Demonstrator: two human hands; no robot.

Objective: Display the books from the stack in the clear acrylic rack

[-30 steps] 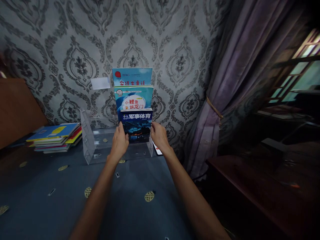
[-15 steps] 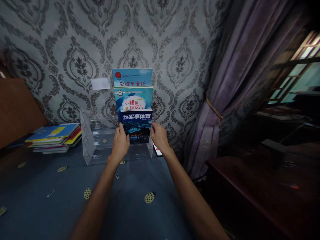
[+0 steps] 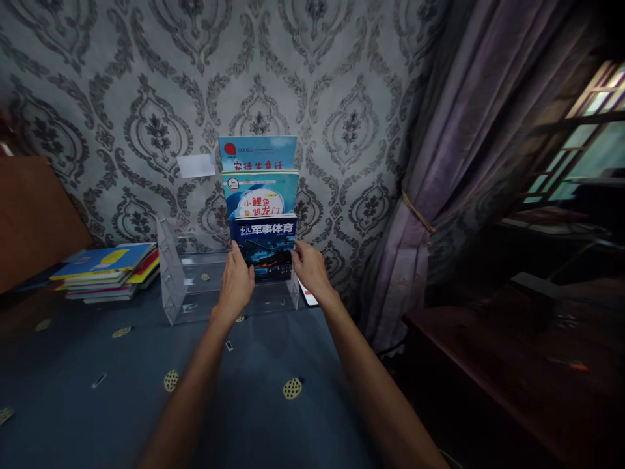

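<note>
Between my two hands a dark blue book with a military picture on its cover stands upright in the front of a clear acrylic stepped rack. My left hand is closed on its left edge, the thumb lying over the cover. On its right edge my right hand grips with fingers curled. Behind it rises a light blue book with a white oval on the cover, partly covered. Farther back and higher, another blue book with red lettering shows only its upper part.
A pile of books lies left of the rack. A phone sits by the rack's right end, partly hidden. Patterned wallpaper backs the table; a tied purple curtain and a dark red cabinet stand at right.
Almost nothing differs. Both hands stay at the dark blue book's edges, and the view has shifted very slightly.
</note>
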